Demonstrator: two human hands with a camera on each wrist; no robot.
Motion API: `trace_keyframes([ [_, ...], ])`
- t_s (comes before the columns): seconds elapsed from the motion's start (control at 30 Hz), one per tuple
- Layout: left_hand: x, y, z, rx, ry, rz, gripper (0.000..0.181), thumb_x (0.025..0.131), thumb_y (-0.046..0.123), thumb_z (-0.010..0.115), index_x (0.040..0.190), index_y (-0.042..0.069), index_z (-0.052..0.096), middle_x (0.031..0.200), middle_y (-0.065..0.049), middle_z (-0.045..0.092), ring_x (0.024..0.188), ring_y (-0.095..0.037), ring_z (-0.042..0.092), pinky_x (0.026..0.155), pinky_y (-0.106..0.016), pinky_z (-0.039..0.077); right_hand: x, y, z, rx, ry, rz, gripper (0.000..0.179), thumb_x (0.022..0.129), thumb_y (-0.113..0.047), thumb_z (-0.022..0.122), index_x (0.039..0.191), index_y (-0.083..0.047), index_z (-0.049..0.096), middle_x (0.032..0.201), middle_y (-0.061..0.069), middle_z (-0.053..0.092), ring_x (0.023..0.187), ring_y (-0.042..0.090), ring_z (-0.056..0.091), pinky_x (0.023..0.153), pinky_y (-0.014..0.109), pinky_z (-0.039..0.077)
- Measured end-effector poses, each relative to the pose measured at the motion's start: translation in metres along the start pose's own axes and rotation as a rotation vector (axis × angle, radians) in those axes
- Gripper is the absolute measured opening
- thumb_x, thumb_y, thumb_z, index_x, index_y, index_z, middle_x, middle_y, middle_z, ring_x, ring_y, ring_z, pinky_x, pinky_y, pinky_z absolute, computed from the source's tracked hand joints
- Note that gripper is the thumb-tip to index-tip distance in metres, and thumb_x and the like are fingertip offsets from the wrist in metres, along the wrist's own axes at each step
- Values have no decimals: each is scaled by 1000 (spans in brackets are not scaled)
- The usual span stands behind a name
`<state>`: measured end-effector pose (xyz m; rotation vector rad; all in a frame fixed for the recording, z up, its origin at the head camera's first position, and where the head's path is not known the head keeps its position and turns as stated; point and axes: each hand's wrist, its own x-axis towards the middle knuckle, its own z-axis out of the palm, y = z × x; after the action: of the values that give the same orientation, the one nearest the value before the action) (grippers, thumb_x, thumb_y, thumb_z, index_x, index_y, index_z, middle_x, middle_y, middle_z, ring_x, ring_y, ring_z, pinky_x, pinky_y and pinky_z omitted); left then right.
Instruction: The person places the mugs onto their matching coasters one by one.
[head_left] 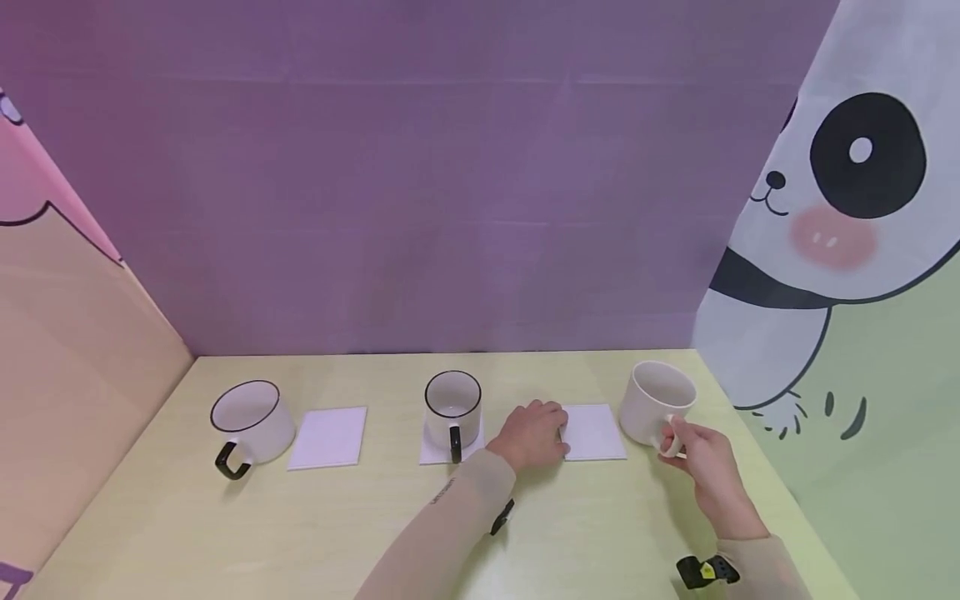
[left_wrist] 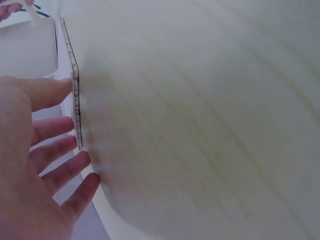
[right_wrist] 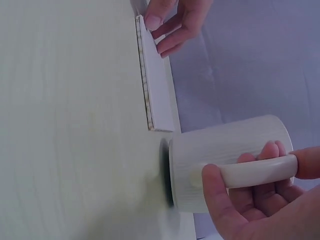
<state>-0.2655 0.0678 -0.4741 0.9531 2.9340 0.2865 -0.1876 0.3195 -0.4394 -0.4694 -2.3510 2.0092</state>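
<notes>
My right hand (head_left: 705,467) pinches the handle of a plain white mug (head_left: 648,400) at the right end of the table. In the right wrist view the handle (right_wrist: 260,171) lies between thumb and fingers, and a shadow shows beside the mug's base; whether it touches the table I cannot tell. My left hand (head_left: 531,435) rests at the left edge of a white square coaster (head_left: 595,432). Up close in the left wrist view, its fairly straight fingers (left_wrist: 60,147) and thumb meet that coaster's layered edge (left_wrist: 76,100).
A black-rimmed white mug (head_left: 452,408) stands on a middle coaster (head_left: 432,454), left of my left hand. Farther left are a bare coaster (head_left: 327,438) and another black-rimmed mug (head_left: 258,425) on the table (head_left: 315,533). A purple backdrop (head_left: 450,208) rises behind.
</notes>
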Motion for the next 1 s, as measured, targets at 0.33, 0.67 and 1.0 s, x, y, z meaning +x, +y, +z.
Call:
trace_keyframes([
  [0.33, 0, 0, 1, -12, 9, -2, 17, 92, 35, 71, 96, 20, 63, 127, 7, 63, 103, -16, 56, 81, -33, 49, -7, 2, 7, 57, 78, -40, 36, 109, -21, 49, 99, 10, 63, 74, -1, 59, 81, 10, 59, 82, 29, 58],
  [0.67, 2, 3, 2, -3, -11, -3, 20, 93, 38, 69, 99, 20, 63, 135, 6, 61, 111, -18, 57, 86, -35, 49, -14, 4, 10, 130, 145, -120, 33, 108, -19, 51, 91, 5, 68, 71, -2, 60, 77, 10, 60, 78, 25, 57],
  [1.0, 2, 1, 2, 2, 6, 0, 20, 94, 38, 69, 99, 20, 63, 133, 6, 61, 111, -18, 56, 85, -34, 48, -15, -1, 17, 157, 150, -146, 35, 108, -19, 51, 90, 6, 67, 70, -1, 60, 80, 11, 61, 78, 25, 58],
])
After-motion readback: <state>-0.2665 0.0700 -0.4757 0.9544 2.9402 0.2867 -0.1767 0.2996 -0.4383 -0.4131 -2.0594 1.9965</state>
